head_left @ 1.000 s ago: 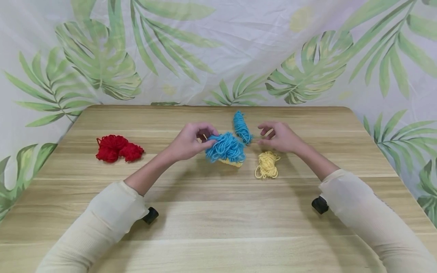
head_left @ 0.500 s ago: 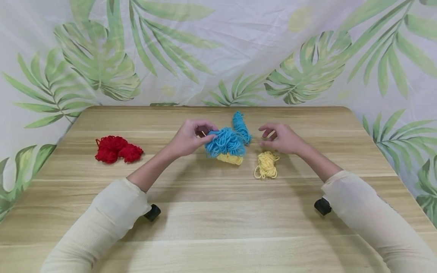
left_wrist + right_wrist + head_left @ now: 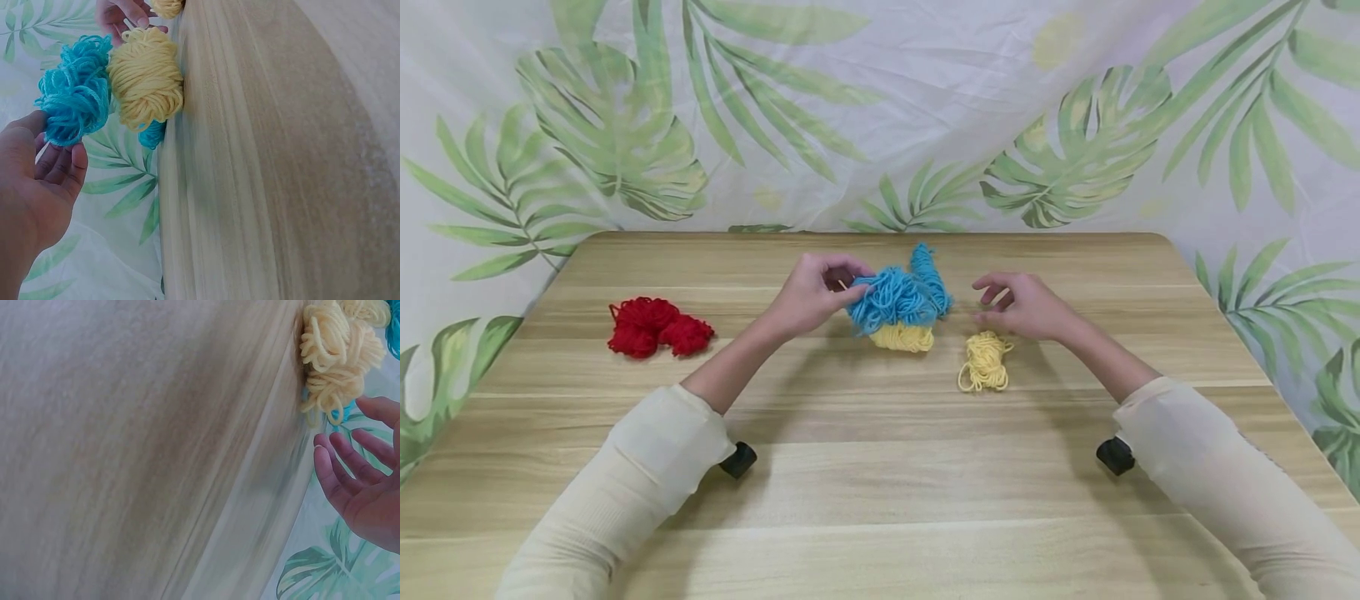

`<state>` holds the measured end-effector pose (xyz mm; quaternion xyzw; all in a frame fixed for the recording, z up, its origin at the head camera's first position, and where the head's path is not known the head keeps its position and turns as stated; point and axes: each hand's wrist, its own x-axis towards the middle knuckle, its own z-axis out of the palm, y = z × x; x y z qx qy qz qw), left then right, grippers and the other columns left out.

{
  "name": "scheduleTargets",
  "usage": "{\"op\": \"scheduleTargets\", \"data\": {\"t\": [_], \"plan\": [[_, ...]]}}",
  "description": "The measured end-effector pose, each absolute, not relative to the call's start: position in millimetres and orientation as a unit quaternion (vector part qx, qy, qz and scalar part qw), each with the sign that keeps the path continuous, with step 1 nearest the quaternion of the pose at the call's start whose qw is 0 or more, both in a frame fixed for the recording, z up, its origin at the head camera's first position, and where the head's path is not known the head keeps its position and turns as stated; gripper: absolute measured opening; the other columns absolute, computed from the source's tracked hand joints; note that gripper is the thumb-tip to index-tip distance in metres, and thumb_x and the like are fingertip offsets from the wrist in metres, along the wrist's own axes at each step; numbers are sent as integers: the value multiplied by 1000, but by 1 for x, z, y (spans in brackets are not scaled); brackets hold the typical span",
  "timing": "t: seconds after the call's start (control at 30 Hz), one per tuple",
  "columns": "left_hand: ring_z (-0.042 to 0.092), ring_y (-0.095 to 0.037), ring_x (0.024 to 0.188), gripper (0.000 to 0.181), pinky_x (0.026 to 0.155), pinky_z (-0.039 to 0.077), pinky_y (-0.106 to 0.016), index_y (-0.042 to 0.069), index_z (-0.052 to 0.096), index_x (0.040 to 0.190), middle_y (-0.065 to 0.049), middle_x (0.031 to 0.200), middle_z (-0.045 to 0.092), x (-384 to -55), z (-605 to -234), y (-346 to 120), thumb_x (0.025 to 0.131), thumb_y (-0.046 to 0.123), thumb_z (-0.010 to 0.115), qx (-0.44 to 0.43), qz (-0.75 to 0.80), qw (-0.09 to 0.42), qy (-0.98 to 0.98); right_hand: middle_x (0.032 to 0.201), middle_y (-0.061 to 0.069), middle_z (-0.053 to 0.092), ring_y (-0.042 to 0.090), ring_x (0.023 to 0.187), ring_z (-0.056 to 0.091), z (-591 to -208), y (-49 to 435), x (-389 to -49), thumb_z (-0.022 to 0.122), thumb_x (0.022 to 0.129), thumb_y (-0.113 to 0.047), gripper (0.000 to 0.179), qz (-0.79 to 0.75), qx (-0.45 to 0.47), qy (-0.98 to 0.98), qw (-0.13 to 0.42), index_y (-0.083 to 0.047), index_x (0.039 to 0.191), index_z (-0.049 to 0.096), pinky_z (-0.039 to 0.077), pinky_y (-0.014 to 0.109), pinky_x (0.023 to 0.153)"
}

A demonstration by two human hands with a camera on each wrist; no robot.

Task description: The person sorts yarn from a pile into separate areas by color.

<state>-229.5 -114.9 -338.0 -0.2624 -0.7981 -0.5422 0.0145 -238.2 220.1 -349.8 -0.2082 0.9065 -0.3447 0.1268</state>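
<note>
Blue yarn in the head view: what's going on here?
A person's left hand pinches one blue bundle just above a yellow bundle; whether they touch is unclear. The right hand holds nothing, near a second yellow bundle. Another blue bundle lies behind, and red yarn sits off to the left on the table.

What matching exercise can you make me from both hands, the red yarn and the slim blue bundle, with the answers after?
1. red yarn
2. left hand
3. right hand
4. slim blue bundle

A. holds nothing
B. lies nearest the far edge of the table
C. lies left of all other yarn
D. pinches the fluffy blue bundle

Pairs: 1-C, 2-D, 3-A, 4-B
</note>
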Motion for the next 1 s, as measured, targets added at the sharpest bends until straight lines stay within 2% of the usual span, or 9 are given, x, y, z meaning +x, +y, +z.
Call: {"op": "scheduleTargets", "data": {"t": [0.4, 0.57, 0.87, 1.0], "plan": [[64, -6, 69, 15, 63, 53, -19, -13, 72, 107, -15, 90, 73, -229, -332, -115, 92, -8, 71, -255, -579, 3, -775, 115, 24, 67, 36, 102, 70, -349, 224, -236, 74, 94, -10, 51, -349, -205, 906, 123, 8, 139, 58, 57, 37, 79], [65, -7, 68, 15, 62, 52, -19, -12, 73, 107, -16, 90, 73, -232, -331, -115, 92, -9, 71, -251, -584, 12, -772, 115, 24, 67, 36, 102, 70, -349, 224, -235, 74, 94, -9, 51, -352, -206, 905, 122, 8, 139, 57, 57, 37, 79], [66, -9, 73, 16, 65, 54, -20, -10, 73, 109, -20, 101, 73, -239, -334, -115, 93, -6, 71, -213, -576, 18, -789, 111, 25, 67, 35, 97, 70, -350, 225, -233, 74, 93, -5, 49, -345, -217, 905, 119, 11, 136, 57, 58, 37, 79], [65, -13, 73, 16, 64, 52, -20, -9, 74, 109, -22, 102, 73, -244, -337, -116, 94, -5, 71, -204, -567, 25, -798, 109, 24, 69, 33, 95, 71, -350, 226, -232, 74, 93, -5, 49, -341, -223, 906, 118, 12, 135, 57, 58, 38, 80]]}}
